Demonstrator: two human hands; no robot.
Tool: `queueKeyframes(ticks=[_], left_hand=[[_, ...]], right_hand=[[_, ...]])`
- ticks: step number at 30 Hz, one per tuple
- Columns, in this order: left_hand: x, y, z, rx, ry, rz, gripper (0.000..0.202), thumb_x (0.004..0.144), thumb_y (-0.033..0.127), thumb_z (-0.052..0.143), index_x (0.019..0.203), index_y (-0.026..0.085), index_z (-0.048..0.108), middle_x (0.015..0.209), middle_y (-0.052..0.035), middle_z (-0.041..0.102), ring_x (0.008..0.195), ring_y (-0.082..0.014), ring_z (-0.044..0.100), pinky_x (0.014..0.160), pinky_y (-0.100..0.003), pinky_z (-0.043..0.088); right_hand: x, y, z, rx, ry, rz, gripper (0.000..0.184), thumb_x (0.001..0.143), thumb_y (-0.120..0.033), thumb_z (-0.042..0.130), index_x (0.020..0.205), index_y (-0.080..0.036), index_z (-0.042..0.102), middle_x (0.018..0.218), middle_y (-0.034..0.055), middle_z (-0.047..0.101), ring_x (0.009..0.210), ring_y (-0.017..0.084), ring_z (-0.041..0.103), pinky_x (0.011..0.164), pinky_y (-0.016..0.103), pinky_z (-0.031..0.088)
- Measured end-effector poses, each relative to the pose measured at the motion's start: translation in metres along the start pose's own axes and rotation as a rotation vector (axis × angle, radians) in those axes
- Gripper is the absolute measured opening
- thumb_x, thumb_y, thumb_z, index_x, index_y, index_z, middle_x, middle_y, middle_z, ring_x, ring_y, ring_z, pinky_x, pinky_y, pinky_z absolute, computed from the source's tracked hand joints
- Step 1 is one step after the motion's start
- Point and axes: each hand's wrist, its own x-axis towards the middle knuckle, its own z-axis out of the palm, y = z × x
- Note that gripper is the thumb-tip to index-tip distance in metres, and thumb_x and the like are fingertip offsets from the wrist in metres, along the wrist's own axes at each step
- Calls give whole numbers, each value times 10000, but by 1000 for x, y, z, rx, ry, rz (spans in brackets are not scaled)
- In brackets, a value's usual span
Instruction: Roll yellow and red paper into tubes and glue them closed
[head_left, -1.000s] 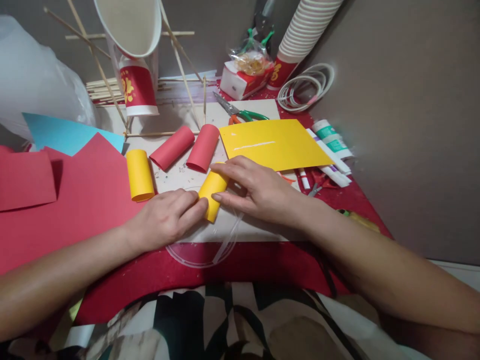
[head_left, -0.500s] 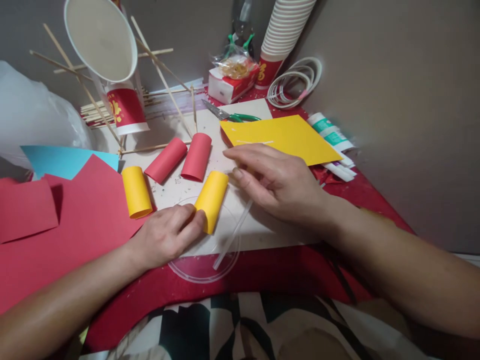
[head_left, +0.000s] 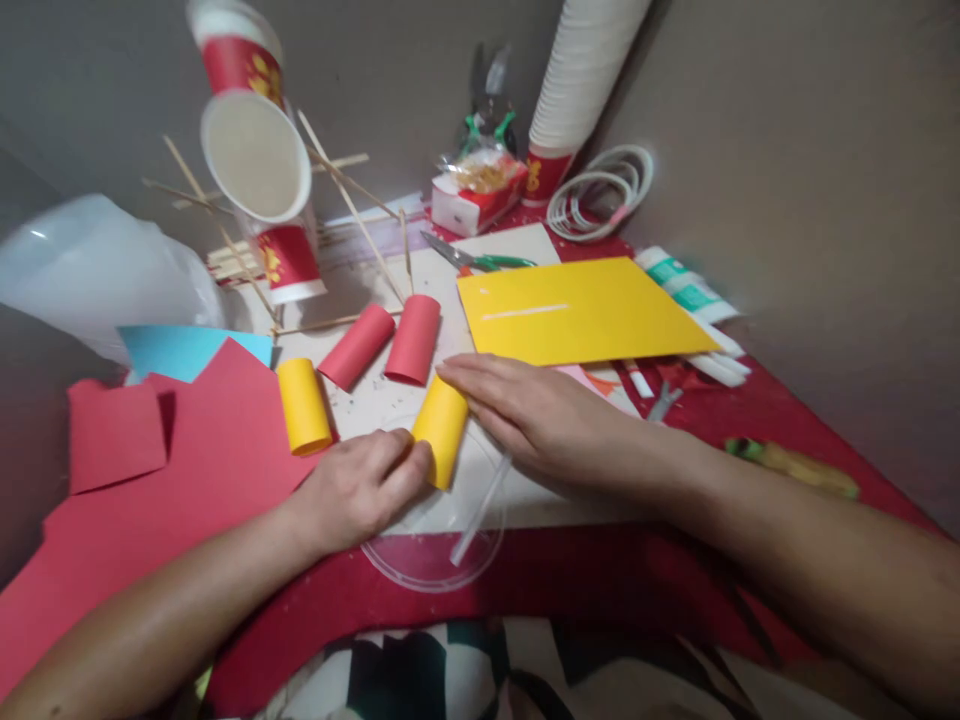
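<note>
A yellow paper tube point(head_left: 442, 432) lies over a clear round plastic lid point(head_left: 420, 580). The fingers of my left hand point(head_left: 367, 485) grip its lower left side. My right hand point(head_left: 525, 405) is open, fingers straight and together, with the fingertips against the tube's upper right end. Beneath the right hand a clear glue stick point(head_left: 480, 515) lies across the lid. Just beyond are two red paper tubes point(head_left: 357, 347), lying side by side, and to the left is a second yellow tube point(head_left: 304, 407).
Yellow card point(head_left: 585, 310) lies behind my right hand, with green-handled scissors point(head_left: 480, 258) beyond. Red paper point(head_left: 225, 430) and blue paper point(head_left: 195, 350) cover the left. Paper cups point(head_left: 289, 260) stand in a stick frame. At the back are stacked cups point(head_left: 585, 70) and a coiled white cord point(head_left: 600, 195).
My right hand has come down from above the tube's right side to rest against it, fingers straighter. The left hand keeps its hold. The whole view has shifted slightly.
</note>
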Motion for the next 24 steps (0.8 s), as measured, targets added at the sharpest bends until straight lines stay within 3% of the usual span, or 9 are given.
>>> queueKeyframes(ticks=[11,24], left_hand=[[-8,4,4,20,-37,-57,174,996,162,455,1150,113,520,882,-80,667,673,-159,625,563,-271,559],[-10,4,6,0,-55,-65,213,988,166,473,1192,109,489,862,-71,648,675,-166,630,548,-281,551]], right_hand=[[2,1,8,8,-9,21,447,1015,-248,365,1361,-86,597,1387,175,628,1274,296,616,1055,512,537],[3,1,8,49,24,10,392,992,-234,419,1322,-153,616,1353,163,653,1252,285,635,1026,522,558]])
